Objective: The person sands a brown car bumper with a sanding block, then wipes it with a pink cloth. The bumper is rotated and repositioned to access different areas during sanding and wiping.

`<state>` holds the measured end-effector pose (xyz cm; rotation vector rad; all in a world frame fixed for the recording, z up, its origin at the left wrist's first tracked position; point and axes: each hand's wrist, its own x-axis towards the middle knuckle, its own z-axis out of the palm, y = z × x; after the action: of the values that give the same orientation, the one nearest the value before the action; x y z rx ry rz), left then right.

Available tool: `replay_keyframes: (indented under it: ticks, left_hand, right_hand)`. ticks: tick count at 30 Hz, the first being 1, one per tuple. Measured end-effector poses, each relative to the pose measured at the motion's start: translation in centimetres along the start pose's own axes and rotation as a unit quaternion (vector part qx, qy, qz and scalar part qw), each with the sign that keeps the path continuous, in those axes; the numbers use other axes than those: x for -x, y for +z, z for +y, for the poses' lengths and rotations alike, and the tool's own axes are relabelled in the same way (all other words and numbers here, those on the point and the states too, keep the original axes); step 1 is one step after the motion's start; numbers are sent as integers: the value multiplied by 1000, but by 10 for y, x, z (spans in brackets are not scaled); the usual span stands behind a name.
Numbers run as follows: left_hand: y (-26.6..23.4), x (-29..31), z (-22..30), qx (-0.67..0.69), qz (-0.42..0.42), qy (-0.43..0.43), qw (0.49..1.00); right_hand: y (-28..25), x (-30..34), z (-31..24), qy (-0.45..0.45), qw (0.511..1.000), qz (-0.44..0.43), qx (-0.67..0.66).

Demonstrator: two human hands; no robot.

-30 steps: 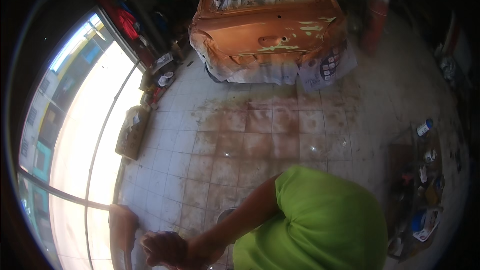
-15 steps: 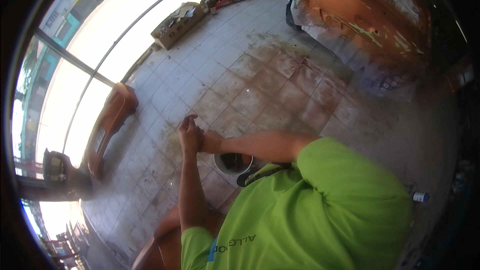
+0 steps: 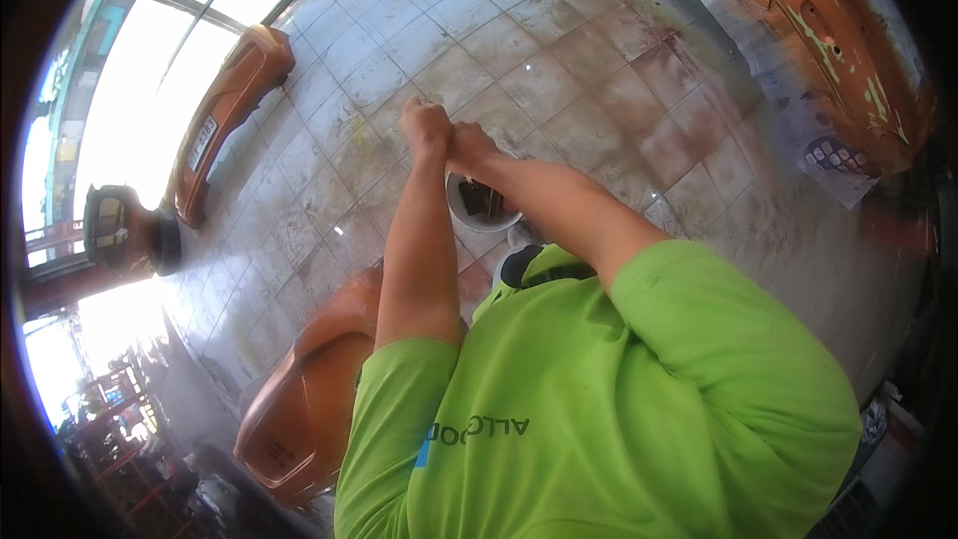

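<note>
My left hand is closed, its knuckles turned away from me, in front of my body. Right against it, my right hand is closed too, just inward of the left. Whatever lies between the fingers is hidden from this angle. Both hands are over the far left side of a white bucket on the floor. Dark contents show inside the bucket, too shadowed to make out. My right forearm crosses the bucket's upper right part.
An orange bumper stands at the left by bright glass. Another curved orange car part lies close at lower left. An orange car panel with masking sheets is at far right. Dusty, stained tiles cover the floor.
The view has tilted nearer to me, bringing the lower-left orange part further into sight. My arms are stretched out more, and my left fingers look more tightly closed.
</note>
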<state>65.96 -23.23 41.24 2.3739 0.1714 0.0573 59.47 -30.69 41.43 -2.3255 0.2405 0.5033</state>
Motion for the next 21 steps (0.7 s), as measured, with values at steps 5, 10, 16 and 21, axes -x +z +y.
replay_keyframes:
  ticks: [5,10,16,21]
  left_hand:
    - [28,20,27,50,-11,41,998]
    - [79,44,75,84,-154,87,981]
    - [152,67,119,163,-275,101,942]
    - [213,187,228,156,-617,-74,768]
  right_hand:
    - [-10,9,38,47,994,95,-23]
    - [-51,50,148,-3,991,132,-10]
    - [-76,205,427,478,872,108,-1]
    - [-84,356,554,534,842,20,-74]
